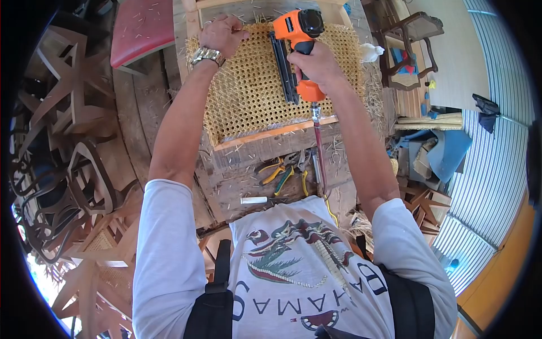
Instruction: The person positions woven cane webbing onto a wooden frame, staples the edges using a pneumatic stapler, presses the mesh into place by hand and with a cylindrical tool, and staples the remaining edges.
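Observation:
My right hand [319, 66] is wrapped round the handle of an orange and black air staple gun [307, 34]. Its long black magazine lies over the woven cane webbing [254, 73], and a dark red hose [319, 152] runs from its base toward me. At the webbing's far left corner is my left hand [223, 35], fingers bent onto the cane edge, with a metal watch on the wrist. The fingertips are partly hidden. Beneath the webbing is a pale wooden frame [271, 134], its near rail showing.
Pliers with yellow handles [282, 172] and a white-handled tool [254, 200] lie on the bench near me. Loose staples and cane scraps are scattered about. A white bottle [370, 52] stands right, a red cushioned seat [142, 31] left. Wooden chair parts [73, 85] are piled farther left.

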{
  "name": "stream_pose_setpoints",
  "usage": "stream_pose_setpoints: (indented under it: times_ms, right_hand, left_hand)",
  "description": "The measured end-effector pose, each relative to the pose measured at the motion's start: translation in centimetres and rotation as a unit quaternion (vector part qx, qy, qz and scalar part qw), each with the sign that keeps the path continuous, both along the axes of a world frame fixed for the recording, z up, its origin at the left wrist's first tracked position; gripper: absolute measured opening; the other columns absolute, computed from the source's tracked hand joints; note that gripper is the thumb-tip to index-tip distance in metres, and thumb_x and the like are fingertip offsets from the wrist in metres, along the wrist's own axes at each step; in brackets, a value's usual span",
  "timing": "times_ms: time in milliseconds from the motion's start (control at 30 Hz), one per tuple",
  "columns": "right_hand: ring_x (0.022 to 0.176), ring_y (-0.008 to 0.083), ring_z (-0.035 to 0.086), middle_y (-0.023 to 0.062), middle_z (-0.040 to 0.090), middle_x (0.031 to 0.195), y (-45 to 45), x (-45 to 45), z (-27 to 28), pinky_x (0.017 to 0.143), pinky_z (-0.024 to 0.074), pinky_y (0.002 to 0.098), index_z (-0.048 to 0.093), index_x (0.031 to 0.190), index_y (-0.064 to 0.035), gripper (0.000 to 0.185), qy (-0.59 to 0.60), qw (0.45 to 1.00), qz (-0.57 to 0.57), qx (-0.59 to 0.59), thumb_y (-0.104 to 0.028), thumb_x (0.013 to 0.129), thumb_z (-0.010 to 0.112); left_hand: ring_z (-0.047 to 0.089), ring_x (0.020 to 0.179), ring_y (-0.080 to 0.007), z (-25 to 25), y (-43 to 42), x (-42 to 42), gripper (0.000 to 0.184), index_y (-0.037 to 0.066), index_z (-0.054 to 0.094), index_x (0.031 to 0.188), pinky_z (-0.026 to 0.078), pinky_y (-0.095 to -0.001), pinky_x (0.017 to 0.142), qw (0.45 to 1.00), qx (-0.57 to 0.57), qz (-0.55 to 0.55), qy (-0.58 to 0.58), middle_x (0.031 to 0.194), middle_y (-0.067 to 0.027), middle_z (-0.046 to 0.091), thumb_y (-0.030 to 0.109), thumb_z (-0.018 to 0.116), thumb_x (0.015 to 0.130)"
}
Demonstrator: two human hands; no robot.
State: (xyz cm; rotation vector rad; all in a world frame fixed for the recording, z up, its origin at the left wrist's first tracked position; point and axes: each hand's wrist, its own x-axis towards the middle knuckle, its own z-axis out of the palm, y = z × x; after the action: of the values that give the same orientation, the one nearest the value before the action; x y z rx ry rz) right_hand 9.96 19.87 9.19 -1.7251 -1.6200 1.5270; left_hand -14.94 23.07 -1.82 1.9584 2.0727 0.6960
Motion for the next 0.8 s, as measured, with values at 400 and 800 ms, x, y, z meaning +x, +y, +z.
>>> stream_pose_setpoints:
  times_ms: [400,800]
  right_hand:
    - [0.052,0.0141,0.061,0.0041,0.060,0.063,-0.1,-1.5,0.2,0.052,0.0501,0.0317,0.059,0.081,-0.0038,0.008,-0.024,0.999,-0.020,-0.006,-0.008,0.083,0.065]
    - [0.061,0.0225,0.070,0.0137,0.069,0.068,2.3,-3.2,0.2,0.061,0.0563,0.0345,0.069,0.083,0.0001,0.015,-0.204,0.978,0.040,0.019,-0.012,0.077,0.066]
  left_hand:
    - [0.073,0.094,-0.0251,0.1,1.3,-0.8,0.051,0.013,0.075,0.109,0.057,-0.0395,0.086,0.997,-0.072,-0.019,-0.028,0.102,-0.0062,0.077,0.053,0.083,0.078]
    - [0.073,0.099,-0.0273,0.3,2.1,-1.2,0.055,0.011,0.076,0.112,0.057,-0.0407,0.090,0.992,-0.100,-0.062,-0.035,0.109,-0.0095,0.076,0.053,0.083,0.077]
